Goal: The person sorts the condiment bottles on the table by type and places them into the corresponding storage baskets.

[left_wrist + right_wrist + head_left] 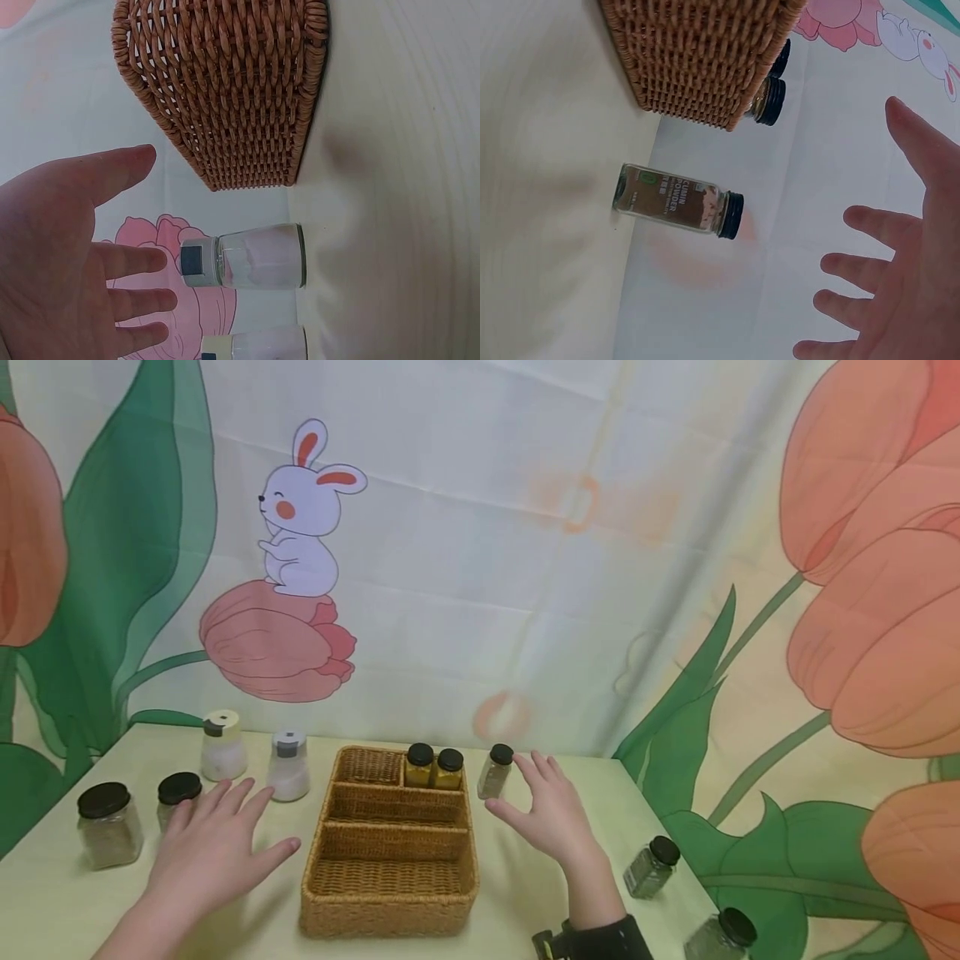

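My left hand [213, 847] hovers with spread fingers over the left part of the table, holding nothing. Close to its fingertips are a black-lidded jar [178, 795], partly hidden by the hand, and a glass shaker with a grey-and-white cap [288, 767]. To the right of the wicker basket [390, 914], my right hand [553, 814] is held out, fingers apart and empty. Just beyond its thumb and index finger stands a small jar labelled cumin powder [676, 199], upright on the table with a black lid. Two black-lidded jars of yellow spice [433, 768] sit in the basket's back right compartment.
Another shaker with a cream cap [223, 745] and a larger black-lidded jar [109, 825] stand at the left. On the right edge are two more black-lidded jars, one farther back [652, 867] and one nearer [720, 937]. A printed curtain [450, 568] hangs behind the table.
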`<state>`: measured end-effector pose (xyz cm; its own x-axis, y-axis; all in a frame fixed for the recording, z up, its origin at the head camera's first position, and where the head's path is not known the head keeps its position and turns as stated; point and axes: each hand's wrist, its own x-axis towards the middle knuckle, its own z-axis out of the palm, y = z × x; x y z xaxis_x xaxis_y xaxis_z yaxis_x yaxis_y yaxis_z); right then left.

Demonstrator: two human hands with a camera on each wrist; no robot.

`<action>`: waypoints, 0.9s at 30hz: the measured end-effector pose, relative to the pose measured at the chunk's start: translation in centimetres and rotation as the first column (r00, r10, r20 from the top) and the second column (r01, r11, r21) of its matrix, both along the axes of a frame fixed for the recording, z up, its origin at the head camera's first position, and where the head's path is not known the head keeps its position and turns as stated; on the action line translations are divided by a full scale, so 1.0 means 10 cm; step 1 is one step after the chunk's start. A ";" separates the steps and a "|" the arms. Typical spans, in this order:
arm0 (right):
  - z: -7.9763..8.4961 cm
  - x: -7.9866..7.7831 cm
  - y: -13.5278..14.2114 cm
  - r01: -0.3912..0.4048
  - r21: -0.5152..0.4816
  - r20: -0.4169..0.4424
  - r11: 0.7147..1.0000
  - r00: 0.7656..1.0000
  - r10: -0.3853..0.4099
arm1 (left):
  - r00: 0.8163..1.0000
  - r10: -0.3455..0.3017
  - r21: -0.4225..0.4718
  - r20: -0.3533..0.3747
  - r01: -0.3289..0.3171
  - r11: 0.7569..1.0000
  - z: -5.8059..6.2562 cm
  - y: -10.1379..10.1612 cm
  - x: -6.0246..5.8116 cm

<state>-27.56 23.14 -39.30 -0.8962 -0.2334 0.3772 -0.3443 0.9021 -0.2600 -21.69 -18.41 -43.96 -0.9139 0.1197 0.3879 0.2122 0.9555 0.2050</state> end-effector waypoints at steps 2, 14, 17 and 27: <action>-0.02 0.02 0.05 0.011 0.003 0.002 1.000 1.000 -0.011 | 1.000 -0.002 -0.001 -0.003 0.002 1.000 0.00 0.01 0.00; -0.07 0.05 0.32 0.066 0.065 0.003 0.996 0.998 -0.066 | 1.000 -0.005 0.005 -0.013 0.005 1.000 0.01 0.03 -0.01; -0.07 0.04 0.39 0.077 0.068 0.013 0.995 0.997 -0.078 | 1.000 -0.007 0.008 -0.021 0.007 1.000 0.03 0.03 -0.01; -0.09 0.04 0.71 0.132 0.089 0.067 0.987 0.988 -0.138 | 1.000 -0.005 0.011 0.009 0.005 1.000 0.03 0.02 0.01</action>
<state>-27.12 30.25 -40.15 -0.9462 -0.1361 0.2936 -0.2004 0.9588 -0.2014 -21.59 -18.24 -43.63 -0.9166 0.1201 0.3814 0.2150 0.9522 0.2169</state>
